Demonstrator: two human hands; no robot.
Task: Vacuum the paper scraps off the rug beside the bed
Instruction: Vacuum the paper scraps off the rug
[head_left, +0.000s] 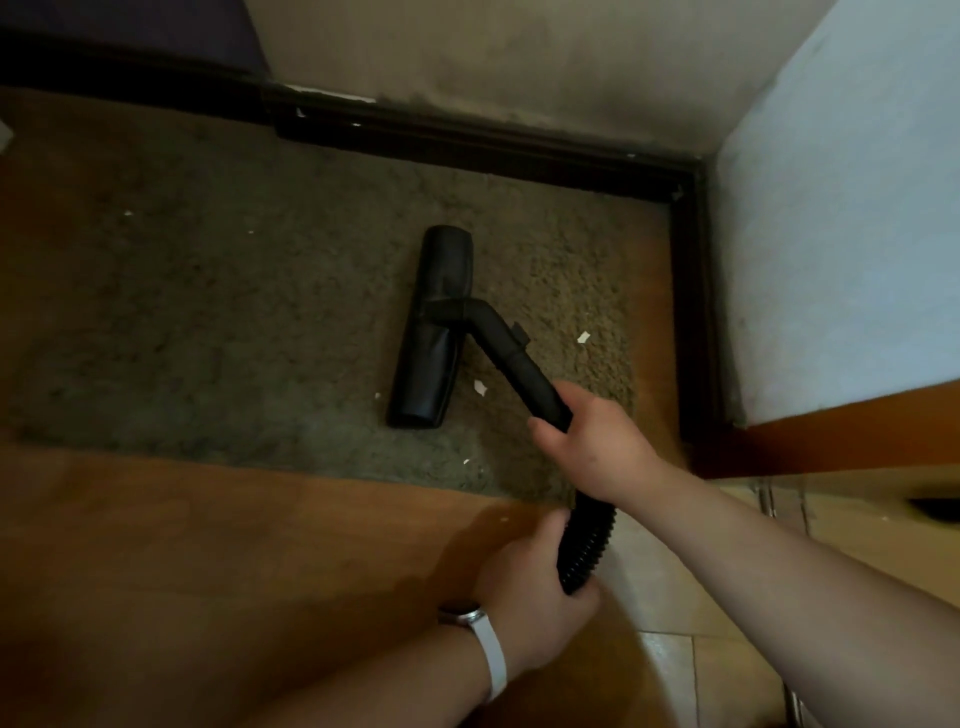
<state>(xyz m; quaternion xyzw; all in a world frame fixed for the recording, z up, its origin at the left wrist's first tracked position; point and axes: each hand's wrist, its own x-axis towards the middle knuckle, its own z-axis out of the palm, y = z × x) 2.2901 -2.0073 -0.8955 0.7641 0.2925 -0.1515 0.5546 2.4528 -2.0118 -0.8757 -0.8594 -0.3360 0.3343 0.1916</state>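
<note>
One head-worn wide-angle view looks steeply down and forward, close over the rug, toward the wall corner

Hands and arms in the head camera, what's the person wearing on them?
Both forearms are bare, no sleeves in view; no gloves on the left hand or right hand. The left wrist carries a watch with a white strap.

A home interior: shaggy grey-brown rug on orange wood-look floor, dark wooden skirting board under a stained beige wall beyond the right hand.
</note>
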